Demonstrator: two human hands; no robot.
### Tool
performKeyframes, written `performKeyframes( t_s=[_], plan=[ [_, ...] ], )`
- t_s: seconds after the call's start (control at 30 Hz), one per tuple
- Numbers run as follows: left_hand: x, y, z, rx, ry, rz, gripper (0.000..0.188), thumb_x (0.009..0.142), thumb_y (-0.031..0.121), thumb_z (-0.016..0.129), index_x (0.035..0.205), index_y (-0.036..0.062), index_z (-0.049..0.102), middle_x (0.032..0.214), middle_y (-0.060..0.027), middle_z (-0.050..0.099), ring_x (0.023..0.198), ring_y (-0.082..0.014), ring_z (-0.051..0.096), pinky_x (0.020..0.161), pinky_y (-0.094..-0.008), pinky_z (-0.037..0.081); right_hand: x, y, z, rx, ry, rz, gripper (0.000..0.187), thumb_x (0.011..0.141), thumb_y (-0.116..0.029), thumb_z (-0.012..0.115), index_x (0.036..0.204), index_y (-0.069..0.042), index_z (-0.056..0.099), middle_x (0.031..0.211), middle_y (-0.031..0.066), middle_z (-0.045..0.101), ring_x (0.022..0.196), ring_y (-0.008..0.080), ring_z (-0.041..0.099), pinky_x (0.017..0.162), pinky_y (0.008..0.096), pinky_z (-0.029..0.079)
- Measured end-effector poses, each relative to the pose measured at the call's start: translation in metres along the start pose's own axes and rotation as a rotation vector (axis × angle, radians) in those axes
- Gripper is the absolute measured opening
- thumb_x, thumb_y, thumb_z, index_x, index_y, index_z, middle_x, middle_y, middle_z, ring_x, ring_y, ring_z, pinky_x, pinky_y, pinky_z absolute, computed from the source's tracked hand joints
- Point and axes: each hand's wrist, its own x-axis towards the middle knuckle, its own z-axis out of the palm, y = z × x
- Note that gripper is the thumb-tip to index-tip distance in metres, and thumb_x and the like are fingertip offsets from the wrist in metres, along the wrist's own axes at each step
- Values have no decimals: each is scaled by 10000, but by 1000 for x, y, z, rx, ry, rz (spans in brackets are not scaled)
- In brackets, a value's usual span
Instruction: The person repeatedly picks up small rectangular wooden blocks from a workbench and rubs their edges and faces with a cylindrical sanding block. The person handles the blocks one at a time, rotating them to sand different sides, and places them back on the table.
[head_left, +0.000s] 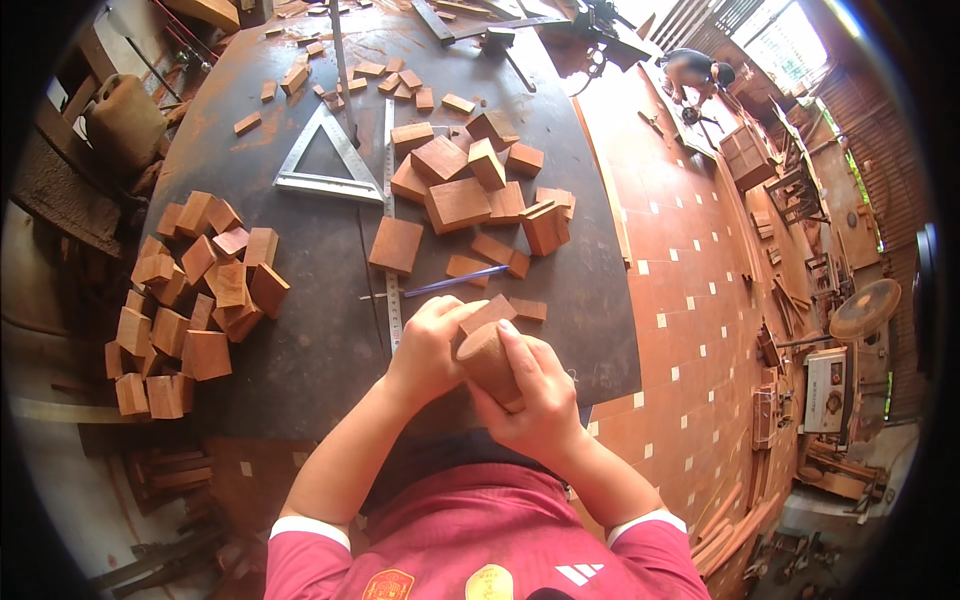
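Right hand [535, 395] has a solid grip on a rounded brown wooden piece [488, 362], held over the near part of the dark tabletop [325, 370] — and the left hand [428, 345] is grasping a small wooden block [488, 314] right up against it, some fingertips hidden. Blue pen [455, 281] lies just beyond — loose block pile [460, 205] past that.

A reddish tiled floor [690, 330], dotted with small pale squares [661, 320], stretches to the right of the dark bench [310, 375]. At the far right a window [790, 45] glares bright white, and a ribbed brown wall [893, 150] lines the right side.
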Motion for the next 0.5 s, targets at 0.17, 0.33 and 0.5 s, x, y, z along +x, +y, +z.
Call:
performKeyframes(
  t_s=[0.17,0.33,0.5],
  plan=[
    [4,20,-9,-44,-119,68,823,702,46,818,1488,41,572,1301,-202,651,1188,-408,652,1029,-469,537,-16,5,-23,131,-54,83,758,778,-56,894,1468,15,588,1206,255,689,1058,418,718,896,454,606],
    [12,17,-8,-115,-284,84,787,705,37,812,1449,47,556,1324,-198,618,1264,-438,605,1093,-500,495,-24,10,-41,118,-62,125,763,786,-62,902,1475,14,584,1218,255,689,1070,410,720,907,442,599],
    [6,9,-1,149,-28,104,918,607,391,1034,1335,43,594,1219,-193,639,1134,-408,639,984,-509,517,-33,12,-40,102,34,226,770,801,-65,900,1484,43,563,1240,258,684,1088,401,718,934,433,589]
  ],
)
